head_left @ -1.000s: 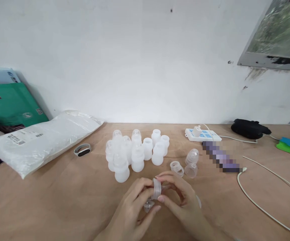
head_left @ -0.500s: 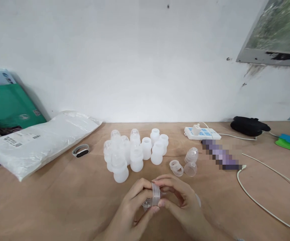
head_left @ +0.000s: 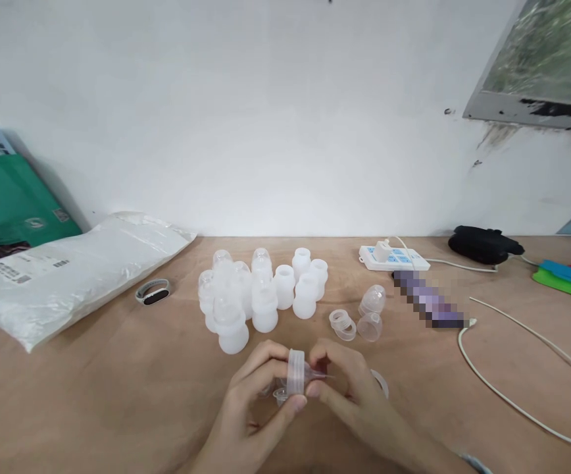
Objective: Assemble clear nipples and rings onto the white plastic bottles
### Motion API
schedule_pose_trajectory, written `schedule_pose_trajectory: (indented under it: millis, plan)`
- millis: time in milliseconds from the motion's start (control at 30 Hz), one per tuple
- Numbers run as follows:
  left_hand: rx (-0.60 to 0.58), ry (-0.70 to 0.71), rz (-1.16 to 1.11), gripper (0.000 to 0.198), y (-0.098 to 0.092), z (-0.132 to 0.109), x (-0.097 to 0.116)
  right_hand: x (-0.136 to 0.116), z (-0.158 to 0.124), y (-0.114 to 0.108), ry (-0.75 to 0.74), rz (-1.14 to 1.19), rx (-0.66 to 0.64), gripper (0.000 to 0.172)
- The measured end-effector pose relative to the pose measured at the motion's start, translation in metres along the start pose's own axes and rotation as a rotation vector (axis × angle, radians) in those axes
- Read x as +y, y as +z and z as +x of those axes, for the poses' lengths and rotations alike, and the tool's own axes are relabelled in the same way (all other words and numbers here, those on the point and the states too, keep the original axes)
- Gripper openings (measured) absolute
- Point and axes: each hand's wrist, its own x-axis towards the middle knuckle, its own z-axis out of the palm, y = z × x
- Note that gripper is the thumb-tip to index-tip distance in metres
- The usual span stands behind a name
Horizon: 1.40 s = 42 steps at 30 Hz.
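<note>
The left hand (head_left: 253, 395) held a clear ring (head_left: 296, 372) over the near part of the bench (head_left: 118, 388); the right hand (head_left: 347, 382) pinched the clear teat (head_left: 310, 373) pointing right from it. White bottles (head_left: 305, 299) stood farther off.

Diffuse, moderately bright light; the wall (head_left: 290, 131) is palest above the far edge of the tabletop (head_left: 93, 395), shadows soft. Faint glare marks the plastic bag (head_left: 93, 270) at the left edge; pixelation masks a flat object (head_left: 428, 299) toward the right.

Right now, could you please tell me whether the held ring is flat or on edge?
On edge: the left hand holds the clear ring with its opening facing sideways, toward the right hand.
</note>
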Motion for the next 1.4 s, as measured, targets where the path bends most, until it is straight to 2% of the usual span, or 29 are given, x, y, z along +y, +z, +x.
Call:
schedule_pose_trajectory:
  millis: [167, 267, 333, 400, 500, 567, 733, 933, 1100, 1200, 1300, 1367, 1400]
  plan:
    - [-0.007, -0.037, -0.086, 0.013, 0.002, 0.003, -0.006, 0.001, 0.002, 0.001, 0.004, 0.060, -0.126, 0.034]
    - [0.142, -0.057, -0.180, 0.020, 0.006, 0.000, -0.014, 0.005, 0.000, 0.001, 0.058, 0.137, -0.159, 0.033]
    - [0.201, -0.097, -0.265, 0.037, 0.008, -0.002, -0.018, 0.006, -0.002, 0.002, 0.123, 0.183, -0.180, 0.033]
    - [0.116, -0.142, -0.298, 0.049, 0.009, -0.003, -0.019, 0.006, -0.003, 0.003, 0.168, 0.196, -0.199, 0.033]
    - [-0.016, -0.143, -0.243, 0.038, 0.008, -0.002, -0.018, 0.004, -0.001, 0.004, 0.158, 0.164, -0.223, 0.038]
    - [-0.013, -0.131, -0.216, 0.031, 0.006, -0.001, -0.017, 0.003, 0.000, 0.002, 0.121, 0.138, -0.235, 0.043]
    - [-0.007, -0.122, -0.195, 0.033, 0.001, 0.000, -0.017, -0.005, 0.003, -0.010, 0.103, 0.133, -0.294, 0.048]
    - [-0.008, -0.064, -0.137, 0.035, -0.002, -0.002, -0.016, -0.014, 0.006, -0.019, 0.057, 0.142, -0.320, 0.047]
    - [0.005, -0.021, -0.108, 0.037, -0.006, -0.002, -0.015, -0.011, 0.002, -0.021, 0.030, 0.096, -0.310, 0.043]
    - [-0.027, 0.011, -0.072, 0.037, -0.009, -0.001, -0.016, -0.009, 0.001, -0.022, 0.004, 0.044, -0.311, 0.040]
    - [-0.047, 0.061, -0.004, 0.035, -0.012, 0.001, -0.016, -0.008, 0.000, -0.018, 0.067, 0.056, -0.307, 0.031]
    - [-0.038, 0.129, 0.094, 0.036, -0.012, 0.003, -0.015, -0.007, -0.001, -0.013, 0.145, 0.195, -0.318, 0.019]
    - [-0.031, 0.182, 0.162, 0.036, -0.012, 0.004, -0.013, -0.006, -0.002, -0.009, 0.177, 0.292, -0.328, 0.023]
